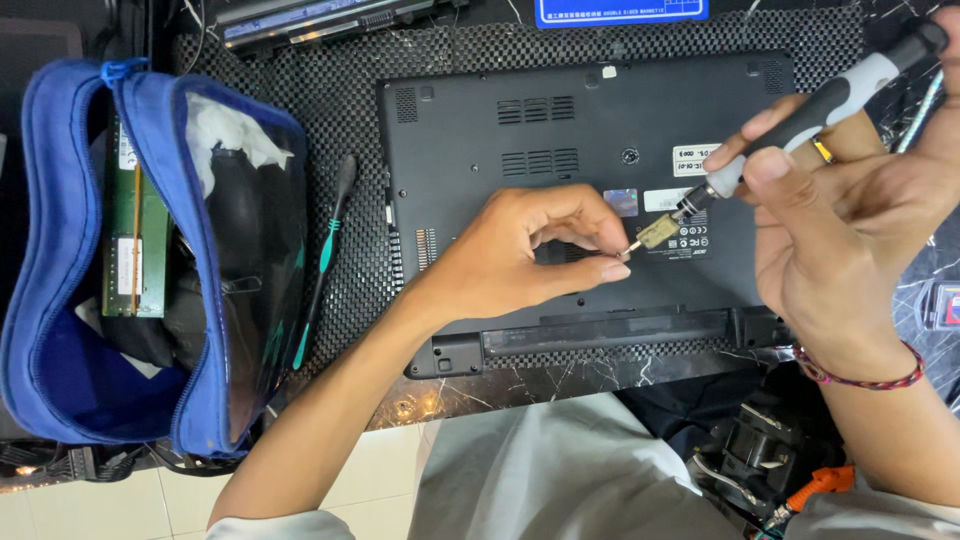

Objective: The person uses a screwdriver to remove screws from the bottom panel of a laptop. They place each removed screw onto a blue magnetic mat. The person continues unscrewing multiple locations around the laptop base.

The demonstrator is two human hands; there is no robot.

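A black laptop [520, 150] lies upside down on a dark mesh mat [360, 90], its bottom panel facing up. My right hand [840, 230] grips a grey and black screwdriver [830, 100], held slanted with its brass-coloured tip [660, 232] down near the stickers on the panel. My left hand [520, 255] rests on the laptop's middle, thumb and forefinger pinched together right at the screwdriver's tip. Whether something tiny sits between those fingers is too small to tell. A beaded bracelet [860, 378] circles my right wrist.
An open blue zip pouch [60, 300] with a clear side stands at the left, holding green memory boards [135, 230] and dark parts. A thin black and green tool [325, 260] lies on the mat between pouch and laptop. Black parts and an orange-handled tool [815, 485] sit at the lower right.
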